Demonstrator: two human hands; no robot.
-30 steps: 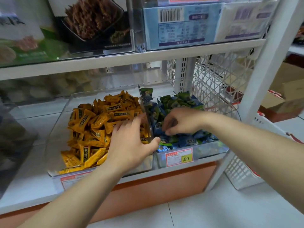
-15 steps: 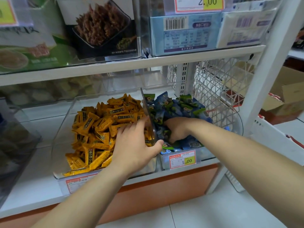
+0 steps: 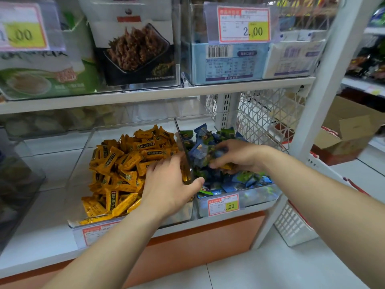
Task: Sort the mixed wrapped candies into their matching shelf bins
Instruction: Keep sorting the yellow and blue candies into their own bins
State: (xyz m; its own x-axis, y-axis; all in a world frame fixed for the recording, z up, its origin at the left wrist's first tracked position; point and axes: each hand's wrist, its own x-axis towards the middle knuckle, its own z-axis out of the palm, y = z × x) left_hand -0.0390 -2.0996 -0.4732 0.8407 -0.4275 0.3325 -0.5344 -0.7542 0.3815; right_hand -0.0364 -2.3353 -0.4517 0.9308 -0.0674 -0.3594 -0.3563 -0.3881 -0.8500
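Right hand [image 3: 239, 157] right of centre, up out of the blue-green candies [image 3: 248, 180] where buried half a second ago, fingertips now pinching one yellow candy [image 3: 226, 166] above the right bin [image 3: 260, 195]. Left hand [image 3: 170, 184] unmoved, flat and spread on the yellow heap [image 3: 125, 163] in the left bin [image 3: 81, 163], thumb across the divider [image 3: 181, 142].

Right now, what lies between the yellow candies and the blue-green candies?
In the head view, the clear bin wall separates them; the left hand straddles it.
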